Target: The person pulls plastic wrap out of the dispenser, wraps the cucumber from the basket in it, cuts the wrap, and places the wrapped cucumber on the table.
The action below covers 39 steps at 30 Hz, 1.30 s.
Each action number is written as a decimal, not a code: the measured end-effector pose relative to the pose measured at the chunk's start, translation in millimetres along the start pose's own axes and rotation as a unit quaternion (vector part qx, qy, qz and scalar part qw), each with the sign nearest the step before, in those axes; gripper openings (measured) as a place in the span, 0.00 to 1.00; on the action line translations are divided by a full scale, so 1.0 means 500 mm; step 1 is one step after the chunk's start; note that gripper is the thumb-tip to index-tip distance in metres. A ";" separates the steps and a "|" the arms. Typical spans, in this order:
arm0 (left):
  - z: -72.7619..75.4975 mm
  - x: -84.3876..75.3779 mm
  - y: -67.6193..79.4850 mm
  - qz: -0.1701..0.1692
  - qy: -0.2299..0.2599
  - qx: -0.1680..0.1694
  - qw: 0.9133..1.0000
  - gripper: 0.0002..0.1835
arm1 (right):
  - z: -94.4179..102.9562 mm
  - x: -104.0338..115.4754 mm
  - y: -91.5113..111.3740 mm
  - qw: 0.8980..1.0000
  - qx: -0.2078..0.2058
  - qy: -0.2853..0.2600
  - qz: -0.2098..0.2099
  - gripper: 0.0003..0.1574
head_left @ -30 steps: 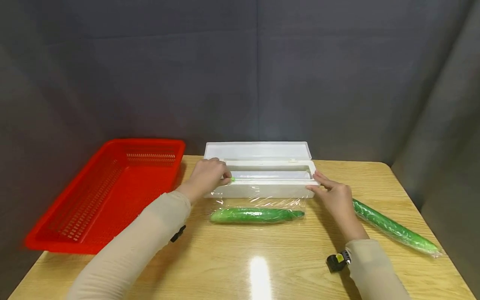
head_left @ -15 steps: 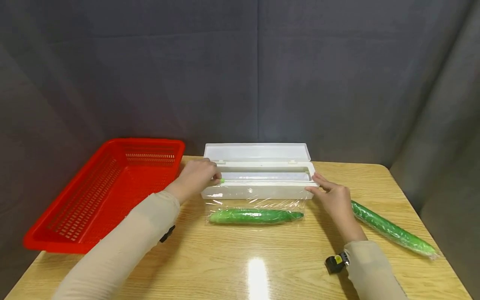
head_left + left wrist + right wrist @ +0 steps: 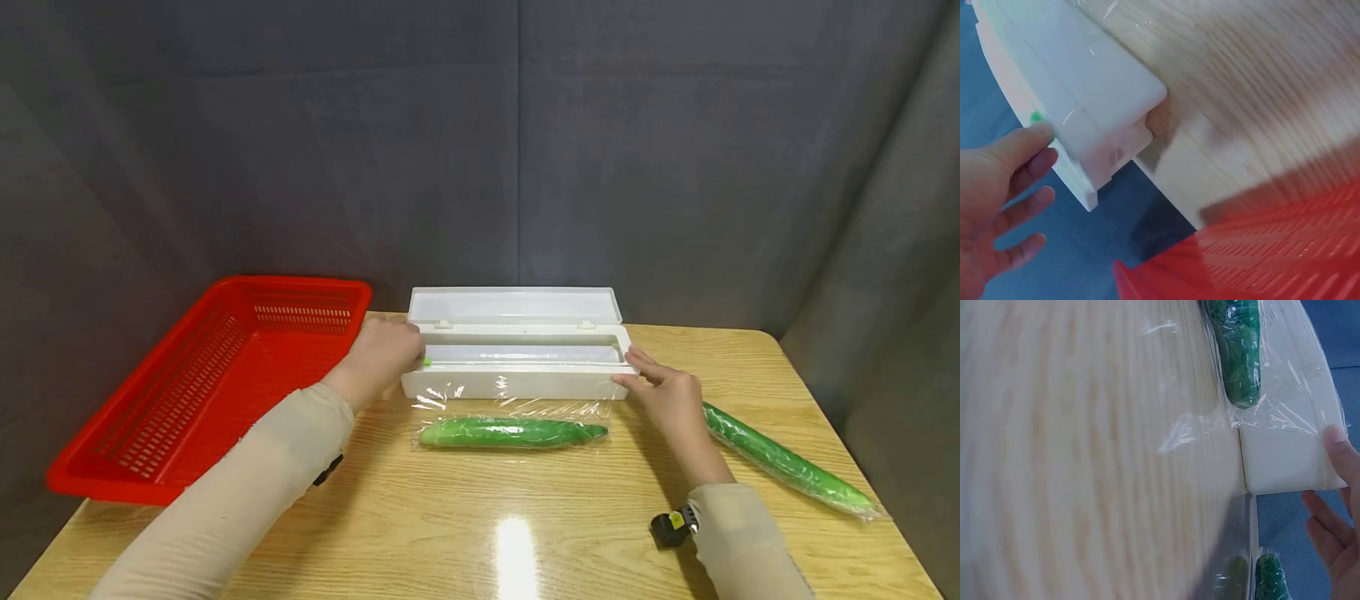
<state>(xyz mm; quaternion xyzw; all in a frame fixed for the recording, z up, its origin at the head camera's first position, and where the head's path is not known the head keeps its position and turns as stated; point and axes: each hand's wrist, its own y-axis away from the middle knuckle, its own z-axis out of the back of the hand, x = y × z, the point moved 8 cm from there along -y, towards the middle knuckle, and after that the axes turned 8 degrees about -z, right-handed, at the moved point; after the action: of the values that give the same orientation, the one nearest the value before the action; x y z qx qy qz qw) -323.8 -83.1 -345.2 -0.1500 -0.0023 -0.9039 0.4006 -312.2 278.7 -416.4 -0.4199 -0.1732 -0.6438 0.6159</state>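
Note:
A white plastic wrap dispenser box (image 3: pixel 517 385) lies with its lid (image 3: pixel 516 306) raised, a roll (image 3: pixel 525 353) inside. My left hand (image 3: pixel 382 350) is at its left end, thumb and forefinger pinching the small green slide cutter (image 3: pixel 1037 117) on the front edge. The other fingers are spread apart. At the right end my right hand (image 3: pixel 667 396) grips the box, thumb on the front and fingers round the corner. Clear film (image 3: pixel 517 407) runs from the box down over a cucumber (image 3: pixel 510 432) lying in front of it, parallel to the box.
A red plastic basket (image 3: pixel 210 467) stands on the left side of the wooden table (image 3: pixel 420 525). Another film-wrapped cucumber (image 3: pixel 787 461) lies slanted at the right, beyond my right hand. A dark curtain (image 3: pixel 517 167) hangs behind the table.
My left hand has slid left along the box's front edge with the green slide cutter, to the left end. The right hand keeps its hold. The box and cucumbers have hardly shifted.

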 end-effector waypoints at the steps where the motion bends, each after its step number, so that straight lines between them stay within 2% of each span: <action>1: 0.001 -0.002 -0.001 0.000 -0.011 0.006 1.000 0.09 | -0.001 0.001 0.000 1.000 0.000 -0.001 0.000 0.28; 6: 0.003 -0.005 -0.001 0.009 -0.054 0.028 0.998 0.04 | -0.006 0.003 0.001 1.000 0.004 -0.003 0.000 0.29; 15: 0.016 -0.003 0.014 0.007 -0.142 -0.005 0.990 0.04 | -0.017 0.004 -0.003 1.000 0.005 -0.001 0.007 0.29; 20: 0.009 0.009 0.018 0.019 -0.120 -0.023 0.992 0.08 | -0.015 0.002 -0.004 1.000 0.003 -0.001 0.012 0.28; 26: 0.014 0.007 0.010 0.017 -0.117 -0.044 0.992 0.08 | -0.011 0.000 -0.005 1.000 -0.008 0.000 0.021 0.28; 35: 0.003 0.017 0.000 0.046 -0.105 -0.011 0.993 0.06 | -0.016 -0.001 -0.010 1.000 0.002 0.008 -0.005 0.30; 39: 0.000 0.023 -0.001 0.062 -0.086 0.013 0.994 0.07 | -0.019 0.008 -0.009 1.000 0.008 0.009 0.006 0.29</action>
<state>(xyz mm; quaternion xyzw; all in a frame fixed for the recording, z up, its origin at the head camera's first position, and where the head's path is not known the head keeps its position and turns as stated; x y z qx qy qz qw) -331.2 -90.9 -341.9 -0.2215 -0.0393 -0.8608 0.4565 -319.0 270.1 -417.7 -0.4105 -0.1701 -0.6422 0.6246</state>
